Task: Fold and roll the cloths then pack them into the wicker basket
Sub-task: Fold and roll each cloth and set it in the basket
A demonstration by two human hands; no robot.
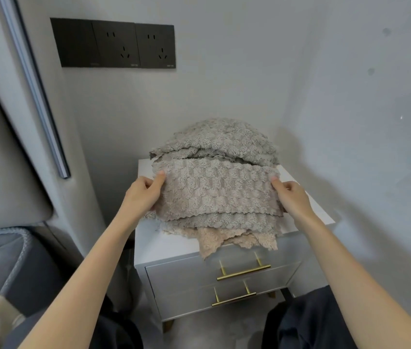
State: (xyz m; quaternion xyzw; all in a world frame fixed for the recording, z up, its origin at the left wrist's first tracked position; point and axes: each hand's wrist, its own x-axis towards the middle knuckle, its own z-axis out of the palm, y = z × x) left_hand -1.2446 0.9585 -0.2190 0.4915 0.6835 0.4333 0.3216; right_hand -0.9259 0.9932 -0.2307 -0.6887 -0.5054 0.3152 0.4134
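**Item:** grey cloth (218, 190), ridged pile, held as a wide band (how many layers cannot be told).

**Grip:** the left hand (144, 195) pinches one end, thumb on top and fingers curled beneath. The right hand (291, 197) pinches the other end the same way.

**Location:** stretched between the two grips, just above the pile.

**Beyond the grips:** heap of cloths (222, 139), unfolded.

**Beneath the grips:** another grey layer and a beige cloth (214, 239), whose edge hangs over the front of the white nightstand (164, 244).

**Wicker basket:** not in view.

**Step judged:** folding this cloth, early in the task.

**Handling:**
- Both pinches should pull evenly so the band stays flat.
- The long edges should meet squarely before the cloth is rolled.
- Little bare surface lies under the grips, so the fold probably has to be made in the air or on the pile.
- The soft fabric is likely to slump, so it should be rolled firmly from one gripped end.
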